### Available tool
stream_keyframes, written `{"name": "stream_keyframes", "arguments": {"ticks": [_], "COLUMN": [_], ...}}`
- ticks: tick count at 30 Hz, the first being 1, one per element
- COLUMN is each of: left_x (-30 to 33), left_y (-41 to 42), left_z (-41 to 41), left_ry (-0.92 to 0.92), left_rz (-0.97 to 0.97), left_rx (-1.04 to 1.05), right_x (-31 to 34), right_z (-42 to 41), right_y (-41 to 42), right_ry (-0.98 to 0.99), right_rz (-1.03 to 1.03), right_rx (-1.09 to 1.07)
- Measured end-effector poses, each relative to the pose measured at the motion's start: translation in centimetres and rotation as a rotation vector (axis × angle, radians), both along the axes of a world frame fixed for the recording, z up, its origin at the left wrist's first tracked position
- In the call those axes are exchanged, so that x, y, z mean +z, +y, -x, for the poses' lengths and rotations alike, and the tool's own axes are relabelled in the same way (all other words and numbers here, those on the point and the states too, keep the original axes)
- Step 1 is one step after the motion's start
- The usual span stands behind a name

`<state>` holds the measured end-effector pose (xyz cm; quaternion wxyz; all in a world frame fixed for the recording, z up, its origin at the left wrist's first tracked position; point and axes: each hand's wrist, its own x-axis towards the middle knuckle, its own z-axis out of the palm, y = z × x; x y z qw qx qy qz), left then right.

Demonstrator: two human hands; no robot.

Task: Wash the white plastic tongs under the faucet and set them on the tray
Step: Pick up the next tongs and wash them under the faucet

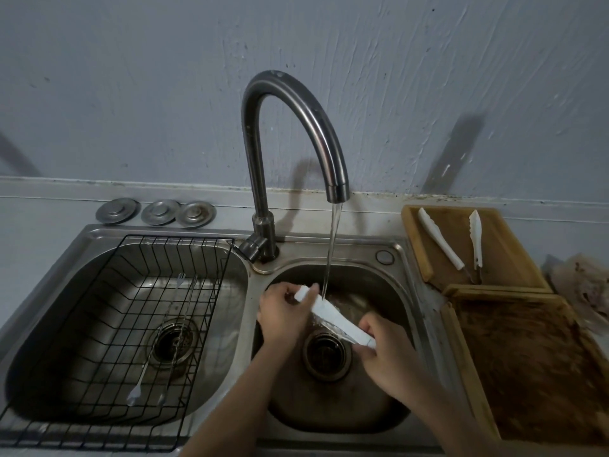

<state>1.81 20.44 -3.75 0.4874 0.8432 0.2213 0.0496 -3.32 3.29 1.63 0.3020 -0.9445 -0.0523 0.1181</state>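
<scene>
You face a rough, trowel-streaked grey-blue plaster wall (395, 77) in dim light, with dark specks along its grimy foot. Below it, a pale grey stone countertop (49, 212) carries three round steel drain covers (155, 211).

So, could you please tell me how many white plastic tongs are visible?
3: one pair held under the faucet by both hands, two lying on the far wooden tray. None look hidden.

White plastic tongs (333, 316) slant under the faucet's (290, 143) stream; the wooden tray (514, 245) sits right.
</scene>
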Motion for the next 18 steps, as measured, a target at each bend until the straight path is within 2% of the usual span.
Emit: {"name": "stream_keyframes", "arguments": {"ticks": [9,13,18], "left_x": [1.2,2.6,2.6], "left_y": [1.2,-1.3,-1.0], "left_z": [0.2,0.8,0.4], "left_ry": [-0.023,0.053,-0.040], "left_rz": [0.276,0.190,0.005], "left_rx": [-0.029,-0.078,-0.056], "right_x": [0.5,0.6,1.0], "right_z": [-0.5,-0.5,-0.8], "right_y": [-0.4,0.4,-0.2], "right_ry": [-0.069,-0.118,-0.187], "right_rz": [-0.011,-0.058,-0.074], "right_rx": [0.007,0.014,0.039]}}
